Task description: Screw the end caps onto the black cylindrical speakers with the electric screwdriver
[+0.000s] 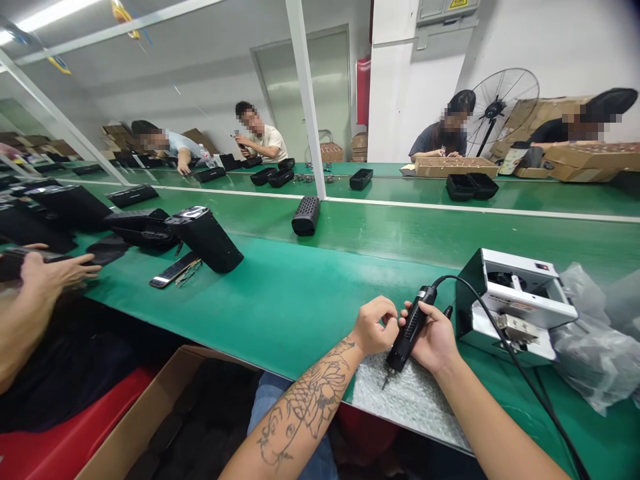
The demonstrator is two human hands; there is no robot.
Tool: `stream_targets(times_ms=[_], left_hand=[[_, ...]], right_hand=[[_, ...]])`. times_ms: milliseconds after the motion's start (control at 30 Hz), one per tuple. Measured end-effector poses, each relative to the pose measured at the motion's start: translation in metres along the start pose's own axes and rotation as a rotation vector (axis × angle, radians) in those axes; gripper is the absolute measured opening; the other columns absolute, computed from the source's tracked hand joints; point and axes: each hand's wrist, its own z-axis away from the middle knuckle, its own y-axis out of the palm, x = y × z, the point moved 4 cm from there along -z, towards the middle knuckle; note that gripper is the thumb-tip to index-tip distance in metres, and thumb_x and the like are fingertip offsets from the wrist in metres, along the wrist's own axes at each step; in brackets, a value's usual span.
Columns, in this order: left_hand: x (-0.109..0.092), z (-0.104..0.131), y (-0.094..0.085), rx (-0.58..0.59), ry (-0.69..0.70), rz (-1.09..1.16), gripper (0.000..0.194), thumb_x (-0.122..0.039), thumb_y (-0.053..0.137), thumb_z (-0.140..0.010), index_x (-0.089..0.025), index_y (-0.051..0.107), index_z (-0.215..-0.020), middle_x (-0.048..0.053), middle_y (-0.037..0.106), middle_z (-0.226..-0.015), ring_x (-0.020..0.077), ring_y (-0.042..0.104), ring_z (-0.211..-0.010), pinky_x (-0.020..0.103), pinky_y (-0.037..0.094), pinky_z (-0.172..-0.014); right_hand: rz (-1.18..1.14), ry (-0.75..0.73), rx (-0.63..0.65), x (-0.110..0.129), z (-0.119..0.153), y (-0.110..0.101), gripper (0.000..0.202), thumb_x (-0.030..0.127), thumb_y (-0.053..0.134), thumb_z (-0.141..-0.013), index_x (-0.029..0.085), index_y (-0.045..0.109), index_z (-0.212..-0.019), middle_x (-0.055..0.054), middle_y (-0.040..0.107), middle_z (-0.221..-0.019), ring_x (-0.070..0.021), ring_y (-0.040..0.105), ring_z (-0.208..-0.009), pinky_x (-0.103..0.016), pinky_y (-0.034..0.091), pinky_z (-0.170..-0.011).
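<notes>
My right hand (434, 337) is wrapped around a black electric screwdriver (411, 328), its bit tilted down toward the table's front edge. A cable runs from the tool's top end off to the right. Right beside the tool's body is my left hand (376, 325), its fingers curled in a closed pinch; whatever is in them, if anything, is hidden. Under the screwdriver's tip lies a sheet of bubble wrap (395, 393). To the right of my hands stands a white and black screw feeder machine (520, 300).
Crumpled clear plastic bags (590, 340) lie right of the machine. A black speaker-like housing (207, 240) and a phone (175, 269) are left. A perforated black housing (306, 215) sits on the green belt (400, 227). A co-worker's hands (47, 273) work at far left; several people sit opposite.
</notes>
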Motion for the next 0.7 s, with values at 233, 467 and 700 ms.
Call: stream_targets(times_ms=[233,467,700], left_hand=[[0.011,-0.005,-0.001,-0.115,-0.258,0.041,0.010,-0.018,0.057,-0.081,-0.017,0.066,-0.078,0.004,0.067,-0.075,0.0128,0.061,-0.064,0.025,0.051,-0.062],[0.096,-0.070,-0.074,-0.372,-0.523,-0.066,0.012,-0.020,0.059,-0.077,-0.017,0.068,-0.083,0.001,0.065,-0.072,0.0138,0.062,-0.066,0.025,0.051,-0.063],[0.173,-0.123,-0.181,-0.741,-0.665,-0.459,0.041,-0.017,0.061,-0.078,-0.017,0.057,-0.119,0.010,0.063,-0.112,0.0208,0.064,-0.106,0.037,0.050,-0.100]], right_hand=[[0.003,-0.062,-0.031,-0.003,0.005,0.002,0.016,0.029,0.064,-0.084,0.015,0.069,-0.090,-0.005,0.068,-0.071,-0.0186,0.064,-0.059,-0.043,0.063,-0.069],[0.001,-0.120,-0.085,-0.007,0.008,0.002,0.019,0.031,0.067,-0.082,0.016,0.067,-0.093,-0.003,0.065,-0.072,-0.0173,0.062,-0.062,-0.047,0.063,-0.076],[-0.027,-0.118,0.072,-0.014,0.012,0.017,0.028,0.040,0.068,-0.084,0.021,0.068,-0.105,0.000,0.063,-0.076,-0.0152,0.060,-0.063,-0.047,0.062,-0.084]])
